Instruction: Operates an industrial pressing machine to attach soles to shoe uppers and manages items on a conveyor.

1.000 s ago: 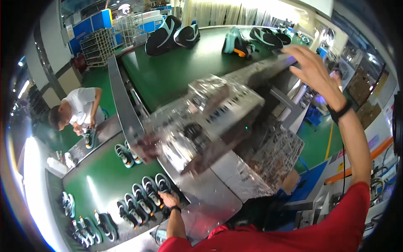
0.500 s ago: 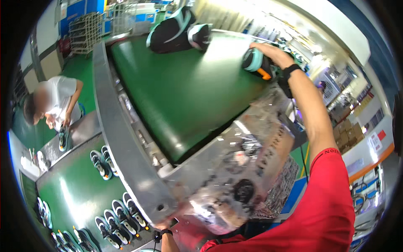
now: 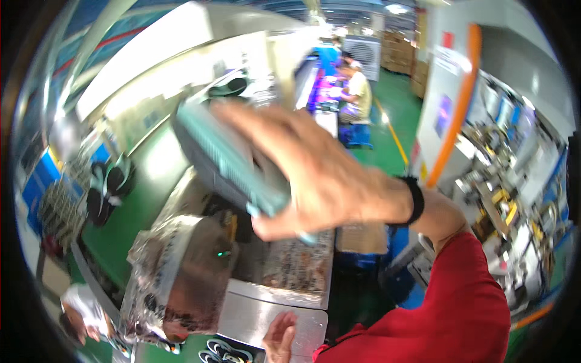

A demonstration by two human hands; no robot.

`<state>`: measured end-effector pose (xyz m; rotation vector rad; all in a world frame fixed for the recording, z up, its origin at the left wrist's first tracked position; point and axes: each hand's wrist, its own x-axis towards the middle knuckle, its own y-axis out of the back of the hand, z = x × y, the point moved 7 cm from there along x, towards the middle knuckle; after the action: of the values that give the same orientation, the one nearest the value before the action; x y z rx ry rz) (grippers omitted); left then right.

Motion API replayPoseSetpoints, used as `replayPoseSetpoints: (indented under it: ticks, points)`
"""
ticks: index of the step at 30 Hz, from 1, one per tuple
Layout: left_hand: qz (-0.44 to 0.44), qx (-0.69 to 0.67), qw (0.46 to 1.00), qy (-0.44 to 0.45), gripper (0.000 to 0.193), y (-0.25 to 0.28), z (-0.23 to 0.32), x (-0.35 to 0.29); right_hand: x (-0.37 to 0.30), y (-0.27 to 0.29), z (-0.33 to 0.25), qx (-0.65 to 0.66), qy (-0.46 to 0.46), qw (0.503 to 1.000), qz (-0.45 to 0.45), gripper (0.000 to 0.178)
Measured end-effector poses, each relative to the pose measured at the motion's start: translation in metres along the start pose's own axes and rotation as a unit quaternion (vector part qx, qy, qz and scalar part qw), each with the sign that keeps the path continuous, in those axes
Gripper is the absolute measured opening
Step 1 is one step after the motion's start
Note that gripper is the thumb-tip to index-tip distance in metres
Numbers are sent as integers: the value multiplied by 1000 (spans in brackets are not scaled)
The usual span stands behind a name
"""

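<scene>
Well, apparently just one blurred teal shoe (image 3: 225, 158) in the right grip (image 3: 324, 172)

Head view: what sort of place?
Probably a shoe factory: teal and black shoe in the right hand, black and teal shoes on a flat green belt, a person in pale yellow beside purple light.

Beyond the right hand (image 3: 321, 175), we see green floor (image 3: 405, 109) crossed by a yellow line (image 3: 393, 131), with brown cartons (image 3: 396, 51) stacked farther off near a lit ceiling lamp (image 3: 397, 9). Right of that hand, we find a pale panel (image 3: 428, 115) edged in orange. Left of it, we have a green conveyor belt (image 3: 109, 245) and a wire rack (image 3: 59, 209) (rather blurred to us).
</scene>
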<state>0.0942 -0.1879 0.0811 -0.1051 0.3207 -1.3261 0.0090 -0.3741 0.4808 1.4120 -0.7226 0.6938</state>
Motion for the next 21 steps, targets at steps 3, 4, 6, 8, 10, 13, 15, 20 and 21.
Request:
replayPoseSetpoints:
  ticks: [3,4,6,8,10,13,15,20,21]
  points:
    - [-80,-144,971,-174,101,-119,91,31,-87,56,-25,-79,-59,995,37,111]
    - [-115,-117,955,-246,102,-153,108,47,-114,75,-28,-83,-101,991,26,114]
    - [-153,-82,927,-332,102,-209,113,55,-163,101,-41,-176,-168,969,35,115]
    - [-37,126,926,-355,90,-243,82,63,-208,125,-52,-260,-234,936,47,107]
    - [-168,6,956,-239,72,-309,54,58,-269,175,-55,-317,-329,890,6,95]
    - [-270,-149,949,-60,57,-420,11,23,-402,284,-93,-341,-404,839,128,83]
    - [-361,-13,931,-54,51,-472,-19,6,-511,298,-113,27,-597,736,319,77]
    - [-515,112,849,-48,67,-620,-95,-93,-684,345,-212,20,-612,565,553,64]
    - [-572,119,810,-48,67,-649,-104,-116,-708,362,-237,-27,-617,548,565,63]
